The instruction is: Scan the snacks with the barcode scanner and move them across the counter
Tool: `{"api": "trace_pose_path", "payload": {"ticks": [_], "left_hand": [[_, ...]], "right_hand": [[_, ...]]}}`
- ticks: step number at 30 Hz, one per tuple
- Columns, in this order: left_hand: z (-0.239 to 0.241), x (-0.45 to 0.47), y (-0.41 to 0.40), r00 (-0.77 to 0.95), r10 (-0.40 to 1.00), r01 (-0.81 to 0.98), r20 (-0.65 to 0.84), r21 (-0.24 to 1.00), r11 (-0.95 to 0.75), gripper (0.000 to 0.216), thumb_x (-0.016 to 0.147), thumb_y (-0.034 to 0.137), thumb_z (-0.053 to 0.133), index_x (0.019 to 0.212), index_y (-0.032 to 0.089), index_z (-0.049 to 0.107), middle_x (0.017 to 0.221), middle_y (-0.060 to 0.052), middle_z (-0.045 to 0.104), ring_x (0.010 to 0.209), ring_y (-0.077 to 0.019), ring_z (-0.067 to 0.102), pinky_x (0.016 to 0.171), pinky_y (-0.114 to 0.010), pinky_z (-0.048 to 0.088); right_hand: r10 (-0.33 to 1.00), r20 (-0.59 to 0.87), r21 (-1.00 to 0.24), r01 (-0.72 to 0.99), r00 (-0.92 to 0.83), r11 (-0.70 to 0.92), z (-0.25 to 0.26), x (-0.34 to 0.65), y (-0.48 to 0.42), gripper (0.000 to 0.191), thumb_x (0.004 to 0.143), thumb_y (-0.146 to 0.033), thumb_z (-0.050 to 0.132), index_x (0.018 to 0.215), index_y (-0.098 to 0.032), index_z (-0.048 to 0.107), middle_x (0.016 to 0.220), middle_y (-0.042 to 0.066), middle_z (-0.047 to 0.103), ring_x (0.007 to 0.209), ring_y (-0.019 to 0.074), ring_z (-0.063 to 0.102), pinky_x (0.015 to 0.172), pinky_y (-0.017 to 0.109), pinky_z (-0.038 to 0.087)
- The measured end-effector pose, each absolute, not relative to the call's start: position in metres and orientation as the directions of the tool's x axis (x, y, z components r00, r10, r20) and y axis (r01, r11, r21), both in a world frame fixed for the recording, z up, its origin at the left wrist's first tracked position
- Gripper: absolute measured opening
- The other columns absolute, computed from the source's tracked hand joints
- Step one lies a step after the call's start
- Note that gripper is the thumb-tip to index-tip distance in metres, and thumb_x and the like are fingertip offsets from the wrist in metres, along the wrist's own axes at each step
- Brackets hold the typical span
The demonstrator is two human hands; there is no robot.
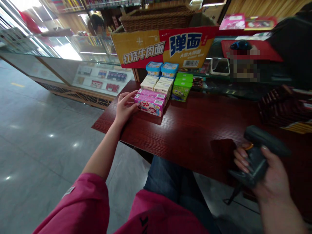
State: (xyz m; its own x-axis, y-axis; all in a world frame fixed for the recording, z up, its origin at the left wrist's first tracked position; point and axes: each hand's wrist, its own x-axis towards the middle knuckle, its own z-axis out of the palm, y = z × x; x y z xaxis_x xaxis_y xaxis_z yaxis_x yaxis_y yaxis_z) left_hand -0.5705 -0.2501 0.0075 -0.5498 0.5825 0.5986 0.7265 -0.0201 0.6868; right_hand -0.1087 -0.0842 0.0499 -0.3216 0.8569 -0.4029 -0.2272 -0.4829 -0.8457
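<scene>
My right hand point(265, 172) is wrapped around the handle of a dark barcode scanner point(258, 152), a little blurred, above the right side of the table. My left hand point(126, 105) grips the left end of two pink-purple snack boxes point(149, 109), thumb at the front one and fingers at the rear. These boxes lie side by side on the dark red wooden table point(187, 126). Right behind them are cream-coloured packs point(156, 83), then two blue-lidded tubs point(162, 69). Green boxes point(181, 87) stand close by on the right.
A noodle carton point(165, 48) with a wicker basket point(158, 18) on top stands behind the goods. Dark packets point(285, 107) are piled at the right. A glass display case point(97, 76) runs along the left. The scanner's cable point(243, 206) hangs by the table's front edge.
</scene>
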Motion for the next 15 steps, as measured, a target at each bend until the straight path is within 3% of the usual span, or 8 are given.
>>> {"api": "trace_pose_path", "payload": {"ticks": [4, 7, 9, 11, 15], "left_hand": [[0.018, -0.548, -0.258, -0.530, 0.419, 0.826, 0.737, 0.561, 0.057, 0.067, 0.081, 0.049, 0.088, 0.140, 0.026, 0.065, 0.132, -0.009, 0.059, 0.103, -0.0190, 0.065, 0.085, -0.031, 0.063], [0.024, -0.513, -0.260, -0.381, 0.300, 0.925, 0.875, 0.359, 0.127, 0.038, 0.091, 0.040, 0.080, 0.122, 0.021, 0.068, 0.113, -0.008, 0.064, 0.099, -0.0196, 0.064, 0.085, -0.033, 0.061], [0.025, -0.480, -0.256, -0.214, 0.384, 0.977, 0.898, 0.202, 0.071, 0.024, 0.094, 0.032, 0.077, 0.114, 0.021, 0.067, 0.103, -0.005, 0.067, 0.096, -0.0188, 0.066, 0.084, -0.033, 0.061], [0.024, -0.443, -0.245, -0.008, 0.550, 0.992, 0.835, 0.078, -0.104, 0.021, 0.096, 0.027, 0.075, 0.114, 0.023, 0.066, 0.103, -0.004, 0.071, 0.096, -0.0179, 0.070, 0.086, -0.031, 0.061], [0.019, -0.365, -0.198, 0.337, 0.662, 0.891, 0.670, -0.001, -0.453, 0.018, 0.102, 0.025, 0.065, 0.120, 0.023, 0.066, 0.106, -0.004, 0.077, 0.093, -0.0167, 0.074, 0.084, -0.030, 0.059]], "right_hand": [[0.867, -0.386, -0.840, -0.269, -0.316, -0.472, 0.048, -0.107, -0.086, 0.032, 0.052, -0.040, 0.086, 0.068, -0.022, 0.066, 0.062, -0.001, 0.043, 0.049, 0.0098, 0.035, 0.031, 0.017, 0.032], [0.881, -0.368, -0.825, -0.333, -0.298, -0.457, 0.045, -0.103, -0.089, 0.031, 0.053, -0.041, 0.086, 0.067, -0.021, 0.066, 0.062, 0.000, 0.044, 0.049, 0.0097, 0.037, 0.032, 0.017, 0.032], [0.886, -0.360, -0.806, -0.380, -0.293, -0.453, 0.042, -0.100, -0.089, 0.032, 0.054, -0.042, 0.086, 0.068, -0.021, 0.067, 0.062, 0.000, 0.045, 0.049, 0.0097, 0.038, 0.033, 0.018, 0.033], [0.889, -0.349, -0.786, -0.425, -0.296, -0.450, 0.038, -0.096, -0.089, 0.031, 0.057, -0.043, 0.086, 0.071, -0.021, 0.068, 0.061, -0.001, 0.046, 0.048, 0.0097, 0.039, 0.034, 0.018, 0.034], [0.923, -0.255, -0.770, -0.516, -0.289, -0.375, 0.030, -0.082, -0.081, 0.026, 0.067, -0.039, 0.082, 0.076, -0.021, 0.066, 0.061, -0.002, 0.050, 0.048, 0.0096, 0.042, 0.035, 0.017, 0.036]]}}
